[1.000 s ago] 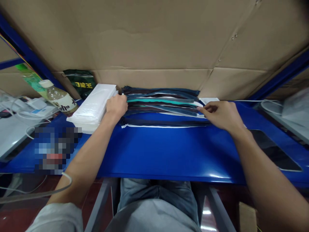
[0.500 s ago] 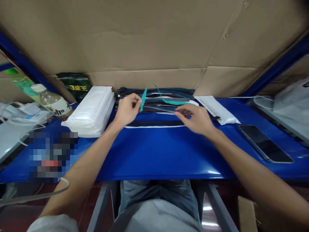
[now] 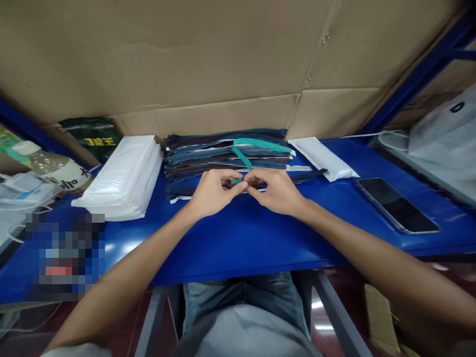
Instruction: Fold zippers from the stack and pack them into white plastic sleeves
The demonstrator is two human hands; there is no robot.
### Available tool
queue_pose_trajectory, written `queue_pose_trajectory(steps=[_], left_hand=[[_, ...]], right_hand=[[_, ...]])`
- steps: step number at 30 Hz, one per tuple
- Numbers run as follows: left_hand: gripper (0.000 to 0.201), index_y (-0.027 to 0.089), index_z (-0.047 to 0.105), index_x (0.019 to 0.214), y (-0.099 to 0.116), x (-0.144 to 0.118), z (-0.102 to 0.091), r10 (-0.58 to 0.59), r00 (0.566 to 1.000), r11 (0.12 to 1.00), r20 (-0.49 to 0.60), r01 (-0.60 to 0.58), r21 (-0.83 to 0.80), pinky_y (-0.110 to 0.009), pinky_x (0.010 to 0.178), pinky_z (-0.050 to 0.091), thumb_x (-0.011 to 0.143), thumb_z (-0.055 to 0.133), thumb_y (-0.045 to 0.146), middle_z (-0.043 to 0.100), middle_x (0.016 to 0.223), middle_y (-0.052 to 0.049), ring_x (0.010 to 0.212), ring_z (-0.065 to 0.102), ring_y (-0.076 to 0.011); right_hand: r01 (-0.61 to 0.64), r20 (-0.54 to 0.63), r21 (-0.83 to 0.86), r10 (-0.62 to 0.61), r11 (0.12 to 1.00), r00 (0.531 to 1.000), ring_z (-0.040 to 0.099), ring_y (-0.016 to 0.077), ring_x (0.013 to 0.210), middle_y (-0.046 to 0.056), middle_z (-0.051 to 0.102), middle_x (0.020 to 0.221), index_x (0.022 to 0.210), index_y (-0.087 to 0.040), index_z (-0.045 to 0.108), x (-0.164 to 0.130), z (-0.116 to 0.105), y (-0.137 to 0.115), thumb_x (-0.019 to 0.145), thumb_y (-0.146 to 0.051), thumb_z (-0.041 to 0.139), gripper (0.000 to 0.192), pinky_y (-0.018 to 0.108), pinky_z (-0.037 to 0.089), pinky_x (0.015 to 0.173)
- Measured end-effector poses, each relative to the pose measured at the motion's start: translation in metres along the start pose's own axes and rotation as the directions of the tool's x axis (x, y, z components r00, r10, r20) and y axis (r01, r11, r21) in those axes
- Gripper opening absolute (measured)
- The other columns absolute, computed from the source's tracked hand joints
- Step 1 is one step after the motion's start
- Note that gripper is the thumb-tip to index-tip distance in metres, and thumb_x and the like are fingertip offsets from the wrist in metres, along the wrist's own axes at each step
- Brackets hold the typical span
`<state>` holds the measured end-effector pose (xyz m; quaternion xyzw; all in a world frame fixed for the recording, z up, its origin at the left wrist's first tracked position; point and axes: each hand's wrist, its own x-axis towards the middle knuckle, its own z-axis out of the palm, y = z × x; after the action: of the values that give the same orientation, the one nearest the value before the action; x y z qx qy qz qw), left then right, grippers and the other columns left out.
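1. Teal strip (image 3: 265,144): its near end is between the two hands at the front of the dark strips; from there it rises in a bent loop and runs right across them.
2. Left hand (image 3: 212,194): thumb and fingers are pinched together on the near part of the teal strip.
3. Right hand (image 3: 275,189): thumb and fingertips are closed on the teal strip where it rises into the loop, just touching the left hand's tips; the exact grip is partly hidden.
4. Dark strips (image 3: 193,157): navy and brownish, with some white edges, lying side by side behind the hands.
5. White packets (image 3: 122,171): stacked to the left of the strips.
6. Single white packet (image 3: 324,159): flat on the right, near the strips' right ends.
7. Phone (image 3: 399,205): screen up, farther right.
8. Bottle (image 3: 61,168): white-capped, left of the stack.
9. Blue tabletop (image 3: 238,240): beneath all of these.
10. Cardboard (image 3: 186,59): standing behind.
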<state>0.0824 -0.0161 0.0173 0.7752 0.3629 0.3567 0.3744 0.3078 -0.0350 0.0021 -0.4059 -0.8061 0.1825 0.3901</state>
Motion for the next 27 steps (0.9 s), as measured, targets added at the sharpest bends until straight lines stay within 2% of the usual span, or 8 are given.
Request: queue_pose_trajectory(steps=[4, 7, 11, 15, 19, 22, 25, 27], left_hand=[[0.034, 0.021, 0.089, 0.108, -0.002, -0.001, -0.001, 0.009, 0.999, 0.999, 0.049, -0.007, -0.04, -0.036, 0.087, 0.072, 0.101, 0.078, 0.052, 0.088, 0.098, -0.004, 0.094, 0.085, -0.027], [0.036, 0.021, 0.089, 0.1, -0.004, -0.001, -0.001, 0.005, 1.0, 0.999, 0.022, -0.004, -0.05, -0.038, 0.087, 0.073, 0.102, 0.077, 0.055, 0.087, 0.092, -0.004, 0.088, 0.086, -0.0258], [0.033, 0.019, 0.089, 0.104, -0.006, -0.002, 0.0, 0.005, 0.999, 0.996, -0.033, -0.008, -0.092, -0.035, 0.082, 0.073, 0.099, 0.082, 0.052, 0.086, 0.086, -0.005, 0.08, 0.085, -0.0238], [0.033, 0.019, 0.089, 0.102, -0.006, -0.002, -0.003, 0.023, 0.997, 0.998, -0.072, -0.027, -0.052, -0.034, 0.077, 0.071, 0.097, 0.084, 0.052, 0.086, 0.09, -0.007, 0.079, 0.084, -0.0239], [0.028, 0.022, 0.09, 0.099, -0.001, -0.003, -0.007, 0.04, 0.998, 0.998, -0.049, -0.037, 0.045, -0.032, 0.075, 0.069, 0.099, 0.081, 0.049, 0.087, 0.091, -0.005, 0.078, 0.084, -0.0233], [0.026, 0.022, 0.089, 0.097, 0.004, -0.002, -0.014, 0.061, 0.997, 0.991, -0.045, -0.055, 0.126, -0.031, 0.073, 0.067, 0.102, 0.077, 0.045, 0.086, 0.089, -0.004, 0.074, 0.082, -0.0216], [0.026, 0.021, 0.088, 0.095, -0.001, 0.003, -0.032, 0.071, 0.993, 0.963, -0.092, -0.044, 0.266, -0.031, 0.073, 0.065, 0.103, 0.073, 0.04, 0.086, 0.087, -0.005, 0.073, 0.081, -0.0212], [0.025, 0.021, 0.087, 0.096, -0.01, 0.007, -0.053, 0.045, 0.988, 0.915, -0.15, 0.02, 0.403, -0.034, 0.077, 0.064, 0.103, 0.071, 0.038, 0.085, 0.086, -0.007, 0.076, 0.081, -0.0229]], right_hand=[[-0.031, 0.043, 0.035, 0.029, 0.999, 0.999, 0.07, 0.0242, 0.079, 0.003, 0.077, 0.09, 0.095, -0.028, 0.065, 0.002, -0.004, 0.001, 0.103, -0.036, 0.067, 0.011, 0.041, 0.056, 0.074], [-0.051, 0.073, 0.086, 0.045, 0.995, 0.996, 0.069, 0.023, 0.079, 0.003, 0.075, 0.091, 0.096, -0.027, 0.064, 0.002, -0.004, 0.004, 0.104, -0.039, 0.068, 0.016, 0.04, 0.055, 0.074], [-0.07, 0.091, 0.14, 0.057, 0.988, 0.994, 0.067, 0.0221, 0.078, 0.002, 0.075, 0.089, 0.095, -0.026, 0.068, 0.002, -0.003, 0.007, 0.106, -0.045, 0.069, 0.022, 0.038, 0.053, 0.074], [-0.039, 0.093, 0.137, 0.027, 0.99, 0.995, 0.061, 0.021, 0.075, 0.0, 0.07, 0.085, 0.093, -0.026, 0.067, 0.002, -0.005, 0.003, 0.11, -0.05, 0.063, 0.029, 0.037, 0.047, 0.071], [0.02, 0.092, 0.042, -0.024, 0.999, 0.995, 0.057, 0.0225, 0.077, 0.002, 0.065, 0.087, 0.093, -0.027, 0.057, 0.004, -0.009, -0.002, 0.114, -0.053, 0.052, 0.034, 0.037, 0.045, 0.074], [0.08, 0.085, -0.077, -0.074, 0.994, 0.994, 0.058, 0.0263, 0.083, 0.005, 0.063, 0.09, 0.093, -0.027, 0.052, 0.007, -0.014, 0.005, 0.116, -0.051, 0.045, 0.034, 0.041, 0.046, 0.08], [0.082, 0.018, -0.217, -0.08, 0.973, 0.997, 0.062, 0.0319, 0.097, 0.01, 0.065, 0.101, 0.096, -0.027, 0.056, 0.011, -0.028, 0.026, 0.114, -0.047, 0.046, 0.029, 0.048, 0.051, 0.091], [0.045, -0.056, -0.31, -0.066, 0.95, 0.996, 0.064, 0.0347, 0.105, 0.013, 0.067, 0.111, 0.098, -0.026, 0.06, 0.012, -0.044, 0.048, 0.111, -0.042, 0.049, 0.023, 0.053, 0.052, 0.099]])
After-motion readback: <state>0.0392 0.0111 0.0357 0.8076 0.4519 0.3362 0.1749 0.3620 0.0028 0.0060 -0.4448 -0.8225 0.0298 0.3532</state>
